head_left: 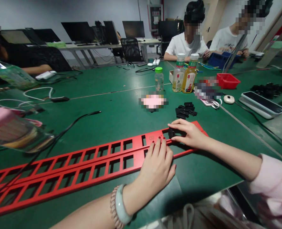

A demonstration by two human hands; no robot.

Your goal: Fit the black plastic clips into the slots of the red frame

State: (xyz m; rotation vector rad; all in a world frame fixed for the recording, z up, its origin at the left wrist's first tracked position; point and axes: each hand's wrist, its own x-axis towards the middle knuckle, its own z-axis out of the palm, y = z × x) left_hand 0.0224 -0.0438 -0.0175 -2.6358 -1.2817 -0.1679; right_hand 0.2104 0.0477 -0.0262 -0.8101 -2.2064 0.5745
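Two long red slotted frames (138,142) lie side by side on the green table, with rows of rectangular openings. My left hand (156,162) rests palm down across them, fingers stretched out, near a marking on the far frame. Between thumb and fingertips, my right hand (188,133) pinches a small black plastic piece (171,133) at an opening near the frames' right end. Whether the piece is seated in the opening I cannot tell. Beyond my right hand lies a loose pile of similar black pieces (185,110).
Drink bottles (188,78) and a green-capped jar (159,79) stand farther back. A red tray (228,81) and a white-edged device (262,105) are at right. A black cable (76,119) crosses the frames' left part. Several people sit around the table.
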